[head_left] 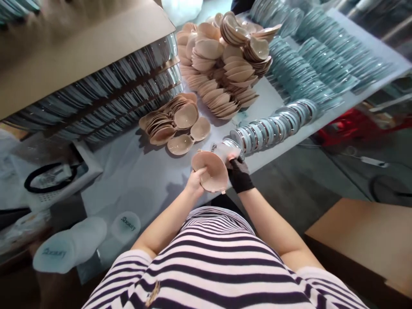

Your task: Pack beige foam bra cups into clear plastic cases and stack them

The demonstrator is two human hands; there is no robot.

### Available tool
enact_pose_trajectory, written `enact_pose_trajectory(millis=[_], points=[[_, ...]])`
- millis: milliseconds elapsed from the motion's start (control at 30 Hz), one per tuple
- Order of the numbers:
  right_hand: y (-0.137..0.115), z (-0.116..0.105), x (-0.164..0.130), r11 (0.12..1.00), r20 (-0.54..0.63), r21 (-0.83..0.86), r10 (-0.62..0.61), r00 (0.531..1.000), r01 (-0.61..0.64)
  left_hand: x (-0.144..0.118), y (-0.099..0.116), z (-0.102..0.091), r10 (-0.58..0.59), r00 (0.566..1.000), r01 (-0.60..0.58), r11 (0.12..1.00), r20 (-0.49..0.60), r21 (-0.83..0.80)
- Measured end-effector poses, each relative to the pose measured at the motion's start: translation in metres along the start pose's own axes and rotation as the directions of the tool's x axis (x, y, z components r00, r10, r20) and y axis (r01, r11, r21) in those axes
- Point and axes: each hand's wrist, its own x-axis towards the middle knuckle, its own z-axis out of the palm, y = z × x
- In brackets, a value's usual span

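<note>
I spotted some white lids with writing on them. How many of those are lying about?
2. One round white printed lid lies near the table's front edge; a second, longer white printed cover sits left of it, lower down. More may be hidden out of view.

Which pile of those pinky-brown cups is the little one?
The little pile sits on the table nearer the person, beside the cardboard box of clear cases. It is low and fanned out, while the big heap further back rises much higher.
</note>
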Motion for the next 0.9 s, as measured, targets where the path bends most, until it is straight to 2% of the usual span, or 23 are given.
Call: enact_pose_trajectory(millis=[33,67,100,133,167,233,267,300,333,400,467,533,567,633,700,733,800,900], points=[[-0.008,-0.015,0.002,1.000,-0.065,0.028,-0.006,0.998,0.008,0.003,0.000,-0.005,0.009,1.000,-0.008,1.000,-0.007,0.028],[-0.018,-0.031,0.005,0.999,-0.082,0.039,-0.021,0.996,0.024,0.006,-0.001,-0.010,0.020,1.000,-0.020,0.998,-0.005,0.054],[-0.029,-0.047,0.007,0.999,-0.026,0.018,-0.045,0.999,0.046,0.010,-0.001,-0.013,0.031,0.999,-0.031,0.996,0.010,0.079],[-0.039,-0.058,0.008,0.996,0.110,-0.037,-0.071,0.991,0.076,0.013,-0.001,-0.016,0.032,0.999,-0.036,0.994,0.040,0.104],[-0.049,-0.065,0.010,0.985,0.290,-0.119,-0.087,0.953,0.127,0.015,-0.001,-0.017,0.020,0.997,-0.030,0.991,0.078,0.131],[-0.061,-0.060,0.014,0.909,0.591,-0.299,-0.062,0.804,0.290,0.016,-0.003,-0.015,-0.046,0.988,0.019,0.984,0.150,0.179],[-0.064,-0.050,0.016,0.835,0.663,-0.398,-0.025,0.749,0.380,0.014,-0.004,-0.012,-0.091,0.976,0.054,0.981,0.200,0.185],[-0.064,-0.036,0.019,0.739,0.685,-0.500,0.019,0.728,0.451,0.012,-0.006,-0.009,-0.130,0.957,0.087,0.981,0.259,0.172],[-0.062,-0.021,0.022,0.634,0.669,-0.595,0.051,0.741,0.494,0.008,-0.007,-0.005,-0.156,0.933,0.114,0.983,0.323,0.147],[-0.057,0.004,0.026,0.466,0.593,-0.726,0.050,0.804,0.506,0.001,-0.010,0.001,-0.166,0.881,0.134,0.986,0.443,0.103],[-0.050,0.013,0.025,0.404,0.547,-0.765,-0.002,0.837,0.501,-0.004,-0.013,0.004,-0.130,0.862,0.092,0.991,0.490,0.101],[-0.040,0.005,0.017,0.434,0.531,-0.734,-0.111,0.840,0.522,-0.007,-0.015,0.005,-0.084,0.877,0.031,0.993,0.473,0.118],[-0.032,-0.003,0.009,0.497,0.493,-0.698,-0.187,0.850,0.515,-0.007,-0.016,0.005,-0.060,0.890,0.003,0.992,0.453,0.124],[-0.012,-0.019,-0.010,0.707,0.304,-0.557,-0.315,0.899,0.436,-0.005,-0.018,0.006,-0.009,0.925,-0.041,0.991,0.379,0.124],[0.012,-0.028,-0.031,0.898,0.065,-0.349,-0.261,0.963,0.267,-0.004,-0.021,0.010,0.035,0.954,-0.070,0.991,0.297,0.110],[0.023,-0.029,-0.041,0.944,-0.007,-0.274,-0.192,0.981,0.183,-0.003,-0.023,0.013,0.043,0.963,-0.072,0.992,0.265,0.101],[0.039,-0.026,-0.053,0.979,-0.107,-0.193,-0.088,0.990,0.066,-0.001,-0.027,0.021,0.042,0.968,-0.063,0.995,0.246,0.081],[0.043,-0.023,-0.053,0.981,-0.236,-0.194,-0.062,0.970,0.016,-0.001,-0.032,0.031,0.036,0.958,-0.056,0.996,0.285,0.062]])
